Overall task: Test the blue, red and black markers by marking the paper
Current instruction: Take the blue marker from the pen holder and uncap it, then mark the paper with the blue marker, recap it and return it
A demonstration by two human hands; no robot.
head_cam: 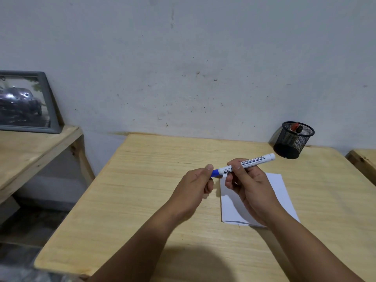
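**Blue marker held above paper, frame centre**

Our right hand (247, 185) grips the blue marker (244, 165) barrel; our left hand (196, 184) pinches its blue cap. The paper (284, 192) lies below, inside the table (142, 180) edges. The mesh cup (293, 140) stands upper right.

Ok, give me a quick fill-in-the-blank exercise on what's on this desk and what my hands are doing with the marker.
1. The left hand pinches the marker's ____ cap.
2. The right hand holds the marker above the white ____.
3. The other markers stand in a black mesh ____.
4. A framed ____ leans against the wall on the side table.

Missing words: blue; paper; cup; picture
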